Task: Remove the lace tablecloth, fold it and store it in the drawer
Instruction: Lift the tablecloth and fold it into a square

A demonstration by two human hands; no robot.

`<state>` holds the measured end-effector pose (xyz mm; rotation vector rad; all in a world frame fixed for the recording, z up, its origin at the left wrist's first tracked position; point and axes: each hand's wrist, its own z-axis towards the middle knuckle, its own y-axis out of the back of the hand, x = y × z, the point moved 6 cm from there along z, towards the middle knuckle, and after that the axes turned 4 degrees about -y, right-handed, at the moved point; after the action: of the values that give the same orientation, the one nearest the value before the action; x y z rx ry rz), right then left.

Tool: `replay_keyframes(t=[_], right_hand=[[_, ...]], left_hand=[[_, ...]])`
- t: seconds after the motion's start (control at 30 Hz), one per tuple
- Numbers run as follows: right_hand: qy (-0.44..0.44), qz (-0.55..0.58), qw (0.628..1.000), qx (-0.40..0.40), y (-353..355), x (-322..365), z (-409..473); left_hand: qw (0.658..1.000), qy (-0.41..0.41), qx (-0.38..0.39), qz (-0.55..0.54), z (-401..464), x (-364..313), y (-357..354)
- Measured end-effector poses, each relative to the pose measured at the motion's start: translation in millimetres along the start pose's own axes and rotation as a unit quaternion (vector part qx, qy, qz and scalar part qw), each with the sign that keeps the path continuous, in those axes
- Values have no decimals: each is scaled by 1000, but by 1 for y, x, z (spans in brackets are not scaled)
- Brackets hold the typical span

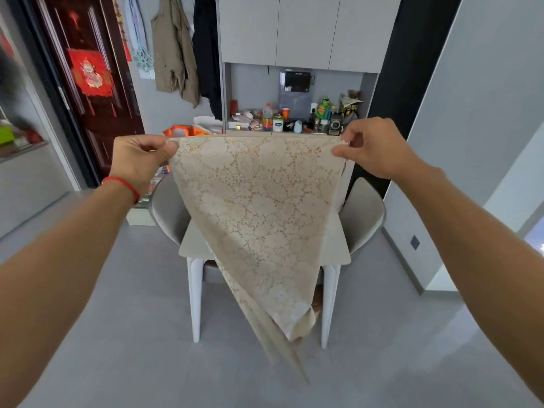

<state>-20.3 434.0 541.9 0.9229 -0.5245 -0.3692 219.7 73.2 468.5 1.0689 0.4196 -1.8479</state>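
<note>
One cream floral lace tablecloth (259,207) held up in the air, pinched along its top edge: left hand (138,163) at 9 o'clock, right hand (374,148) at 3 o'clock, fingers closed on the corners. Hanging to a point at 6 o'clock, before one white square table (338,245) flanked by two grey chairs (167,213).
</note>
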Motion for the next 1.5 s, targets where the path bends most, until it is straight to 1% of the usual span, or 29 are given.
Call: replay_keyframes(t=[0.07, 0.13, 0.2, 0.27, 0.33, 0.4, 0.43, 0.47, 0.53, 0.57, 0.63, 0.67, 0.73, 0.8, 0.87, 0.9, 0.93, 0.97, 1.03, 1.07, 1.1, 1.13, 1.17, 1.2, 1.27, 1.3, 1.4, 1.5], right_hand=[[-11, -3, 1000, -9, -3, -2, 1], [-20, 5, 999, -36, -3, -2, 1], [-36, 51, 995, -73, -2, -3, 1], [-36, 77, 992, -93, -2, -1, -1], [-34, 89, 991, -93, -6, 1, -4], [-31, 105, 990, -91, -8, 7, -6], [-29, 115, 989, -88, -9, 10, -7], [-28, 122, 988, -86, -11, 14, -7], [-25, 131, 988, -83, -15, 24, -8], [-18, 144, 986, -77, -19, 32, -9], [5, 180, 982, -56, -28, 49, -12], [14, 191, 981, -42, -34, 57, -15], [11, 208, 978, -31, -45, 64, -23], [-10, 260, 965, -41, -52, 56, -34], [-30, 338, 939, -53, -57, 42, -45], [-45, 361, 931, -42, -62, 32, -50], [-67, 365, 929, -3, -73, 22, -56], [-92, 355, 928, 69, -90, 11, -64], [-139, 295, 903, 279, -140, -11, -97], [-147, 242, 887, 364, -168, -22, -122], [-147, 191, 878, 415, -194, -32, -146], [-147, 153, 879, 428, -216, -41, -165], [-157, 135, 885, 417, -236, -50, -179], [-173, 125, 898, 385, -250, -57, -187], [-193, 110, 922, 316, -260, -66, -185], [-193, 101, 932, 291, -256, -68, -178], [-161, 63, 957, 233, -226, -65, -152], [-124, 64, 975, 172, -189, -48, -122]], left_hand=[[1000, 22, -3, -16, 1, 4, -7], [997, 56, -7, -47, 3, 4, -14], [995, 73, -3, -72, 7, 2, -23], [995, 72, 1, -74, 11, -5, -32], [996, 58, 1, -66, 14, -16, -44], [995, 54, 1, -82, 13, -30, -59], [995, 49, 17, -84, 10, -39, -69], [995, 41, 51, -69, 4, -50, -81], [988, 7, 154, 13, -14, -72, -113], [974, -30, 208, 80, -26, -80, -132], [924, -125, 294, 211, -53, -95, -170], [906, -137, 321, 238, -64, -97, -184], [908, -99, 357, 197, -75, -91, -201], [908, -92, 375, 161, -78, -81, -206], [916, -94, 360, 153, -78, -76, -203], [922, -90, 345, 153, -76, -74, -201], [928, -84, 331, 150, -74, -72, -198], [935, -74, 315, 143, -71, -70, -193], [949, -52, 287, 119, -60, -67, -180], [954, -46, 277, 103, -55, -68, -173], [958, -48, 264, 98, -50, -69, -164], [959, -60, 254, 108, -46, -72, -158], [955, -80, 254, 132, -44, -76, -154], [943, -99, 268, 168, -45, -79, -153], [908, -134, 324, 231, -51, -82, -157], [894, -138, 344, 252, -55, -81, -157], [860, -143, 374, 316, -71, -78, -156], [803, -147, 438, 377, -98, -63, -167]])
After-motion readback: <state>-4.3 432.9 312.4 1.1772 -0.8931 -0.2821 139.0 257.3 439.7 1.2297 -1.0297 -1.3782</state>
